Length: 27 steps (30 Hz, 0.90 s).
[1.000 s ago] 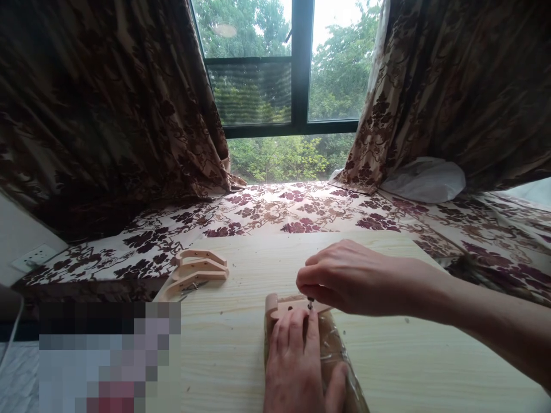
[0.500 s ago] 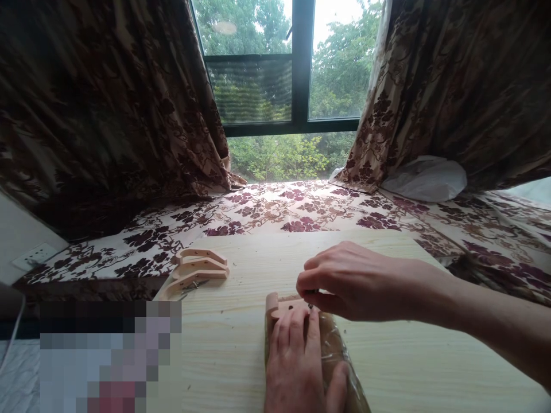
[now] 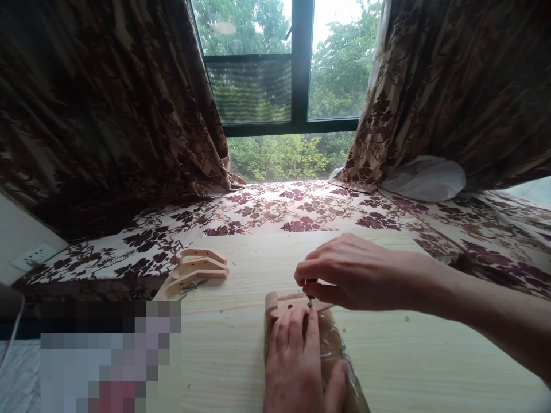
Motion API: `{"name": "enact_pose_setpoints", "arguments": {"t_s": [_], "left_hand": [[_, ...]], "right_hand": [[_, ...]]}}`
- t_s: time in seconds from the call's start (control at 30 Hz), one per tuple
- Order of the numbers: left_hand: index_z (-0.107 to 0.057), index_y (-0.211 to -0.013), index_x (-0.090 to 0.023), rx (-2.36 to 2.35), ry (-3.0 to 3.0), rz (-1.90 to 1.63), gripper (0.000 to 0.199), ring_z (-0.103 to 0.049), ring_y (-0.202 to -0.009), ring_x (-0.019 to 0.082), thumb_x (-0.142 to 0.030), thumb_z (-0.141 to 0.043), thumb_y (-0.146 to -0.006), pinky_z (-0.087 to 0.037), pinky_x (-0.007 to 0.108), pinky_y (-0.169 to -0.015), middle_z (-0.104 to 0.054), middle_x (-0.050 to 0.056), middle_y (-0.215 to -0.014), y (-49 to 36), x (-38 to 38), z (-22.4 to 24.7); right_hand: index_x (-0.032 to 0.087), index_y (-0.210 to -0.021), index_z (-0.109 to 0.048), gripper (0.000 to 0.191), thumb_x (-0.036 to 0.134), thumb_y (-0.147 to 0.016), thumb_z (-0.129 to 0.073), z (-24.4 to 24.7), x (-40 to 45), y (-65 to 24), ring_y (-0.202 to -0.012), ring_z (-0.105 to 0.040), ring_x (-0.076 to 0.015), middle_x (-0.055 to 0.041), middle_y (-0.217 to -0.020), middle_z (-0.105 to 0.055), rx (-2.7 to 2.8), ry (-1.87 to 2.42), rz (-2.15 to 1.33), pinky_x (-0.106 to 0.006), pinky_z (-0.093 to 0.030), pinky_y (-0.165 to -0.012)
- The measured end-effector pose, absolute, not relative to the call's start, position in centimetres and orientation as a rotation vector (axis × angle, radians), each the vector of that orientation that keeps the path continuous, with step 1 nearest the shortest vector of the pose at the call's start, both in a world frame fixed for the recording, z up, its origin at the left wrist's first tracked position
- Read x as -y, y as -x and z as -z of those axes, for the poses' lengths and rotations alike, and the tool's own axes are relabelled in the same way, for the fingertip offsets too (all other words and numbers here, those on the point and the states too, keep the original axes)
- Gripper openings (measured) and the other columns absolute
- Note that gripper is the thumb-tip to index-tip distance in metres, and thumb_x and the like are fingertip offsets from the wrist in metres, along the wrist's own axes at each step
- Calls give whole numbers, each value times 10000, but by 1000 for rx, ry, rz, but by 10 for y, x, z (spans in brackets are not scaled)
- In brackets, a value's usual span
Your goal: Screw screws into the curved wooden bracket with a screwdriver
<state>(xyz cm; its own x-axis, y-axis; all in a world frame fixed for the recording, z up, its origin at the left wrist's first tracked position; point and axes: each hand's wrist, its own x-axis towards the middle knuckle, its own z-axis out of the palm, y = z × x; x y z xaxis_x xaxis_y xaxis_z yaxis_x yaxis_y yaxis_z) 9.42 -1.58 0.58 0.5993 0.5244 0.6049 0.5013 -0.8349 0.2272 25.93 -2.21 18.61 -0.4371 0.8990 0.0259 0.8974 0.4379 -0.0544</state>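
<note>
A curved light-wood piece (image 3: 280, 308) with dark holes lies across a package wrapped in brown tape (image 3: 333, 344). My left hand (image 3: 295, 361) lies flat on both, fingers stretched forward over the wood and thumb apart on the package. Above it, my right hand (image 3: 344, 275) is closed in a pinch around a small dark screwdriver-like tool (image 3: 310, 289). The tool stands upright, its lower end at the wood just beyond my left fingertips. Its exact tip and the far end of the wood are partly hidden by my hands.
More curved wooden pieces (image 3: 200, 267) with holes lie at the left of the pale wooden table (image 3: 224, 350), beside thin metal bits (image 3: 191, 288). Dark crumbs are scattered about. Behind is a flower-patterned cloth ledge (image 3: 275, 206) with a white bag (image 3: 426, 179).
My right hand has risen and turned slightly, so more of the dark tool shows below its fingers. My left hand and the wooden piece stay in place.
</note>
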Motion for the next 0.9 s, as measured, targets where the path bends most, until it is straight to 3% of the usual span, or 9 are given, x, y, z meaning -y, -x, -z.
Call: {"name": "enact_pose_setpoints", "arguments": {"t_s": [0.2,0.37,0.53,0.67,0.9], "left_hand": [[-498,-1305,-144,-891,-2781,-1062,599,-436,-1204,322,-509,-519,-830,-406,447,-996,-507,134,-1283,-94,15,-6],[-504,-1300,-147,-865,-2758,-1067,596,-431,-1209,306,-515,-521,-831,-397,439,-1014,-504,130,-1288,-94,15,-5],[-498,-1306,-145,-895,-2776,-1061,600,-431,-1208,321,-522,-502,-838,-404,446,-1001,-505,131,-1289,-94,16,-6],[-502,-1302,-143,-885,-2773,-1061,602,-428,-1212,319,-532,-489,-843,-393,444,-1012,-504,131,-1288,-94,15,-6],[-505,-1296,-142,-871,-2762,-1055,593,-429,-1211,316,-531,-482,-849,-396,448,-1006,-505,134,-1286,-94,15,-7]], "right_hand": [[172,-770,-571,231,224,-921,-404,-179,18,-259,-565,-459,-99,-27,-673,-637,2612,1681,-10,-254,-240,-536],[159,-801,-582,266,277,-942,-389,-175,13,-261,-537,-478,-103,-47,-674,-651,2497,1880,70,-266,-201,-507],[171,-785,-607,228,261,-912,-440,-187,18,-259,-589,-513,-111,-40,-666,-647,2586,1761,39,-257,-232,-531],[176,-747,-600,220,203,-896,-442,-189,21,-258,-587,-484,-102,-29,-670,-640,2661,1637,-27,-254,-243,-548],[165,-766,-596,265,260,-924,-407,-175,14,-259,-538,-458,-99,-46,-665,-652,2498,1845,33,-264,-200,-509]]}}
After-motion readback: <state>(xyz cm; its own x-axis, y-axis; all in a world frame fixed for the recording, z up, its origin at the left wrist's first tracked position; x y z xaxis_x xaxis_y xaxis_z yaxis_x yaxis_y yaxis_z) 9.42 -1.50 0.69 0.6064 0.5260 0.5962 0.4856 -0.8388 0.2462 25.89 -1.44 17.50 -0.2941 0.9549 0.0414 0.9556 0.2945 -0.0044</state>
